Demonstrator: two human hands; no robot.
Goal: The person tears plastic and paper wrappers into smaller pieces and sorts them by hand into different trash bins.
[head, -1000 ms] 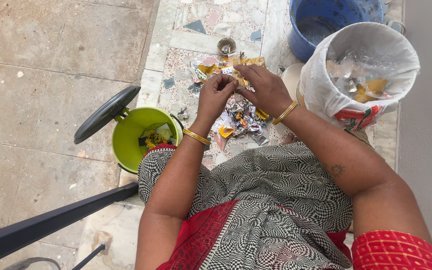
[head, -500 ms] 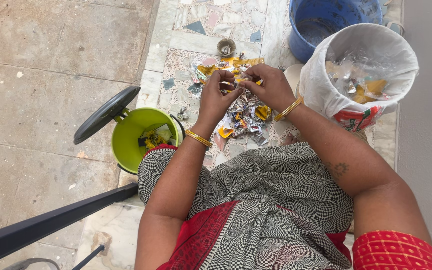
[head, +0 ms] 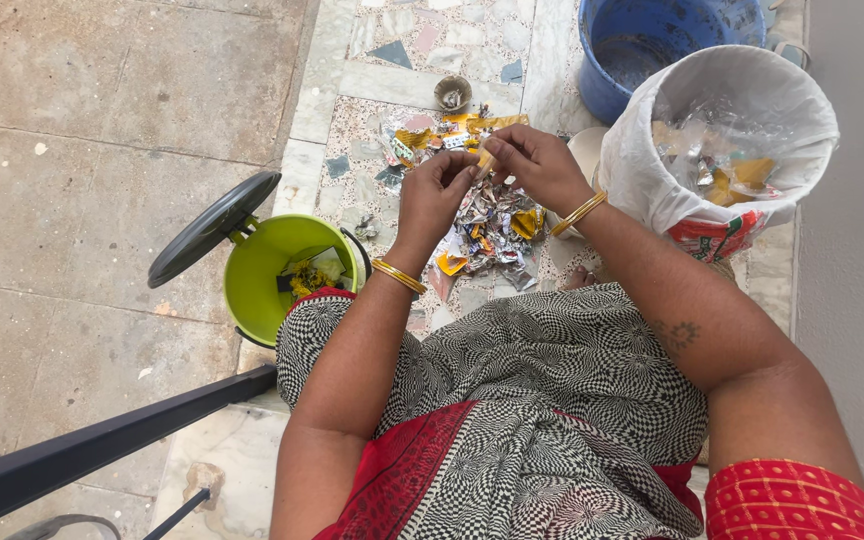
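Hands, left [head: 433, 196] and right [head: 537, 166], pinching a wrapper scrap [head: 483, 160], white-lined bin [head: 672, 190] holding wrappers, green bin [head: 252, 290] holding scraps

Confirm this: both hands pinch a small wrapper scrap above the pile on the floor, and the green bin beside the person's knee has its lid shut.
Not quite. The head view shows the green bin with its lid flipped open. The left hand and right hand do pinch a small wrapper scrap above the pile.

Left hand [head: 435, 195] and right hand [head: 537, 165] pinching one small wrapper scrap [head: 484, 160] between fingertips, above a pile of torn foil wrappers [head: 492, 228] on the mosaic floor [head: 412, 55], open green pedal bin [head: 282, 272] left, white-lined bucket [head: 722, 140] right, blue tub [head: 652, 45] beyond.
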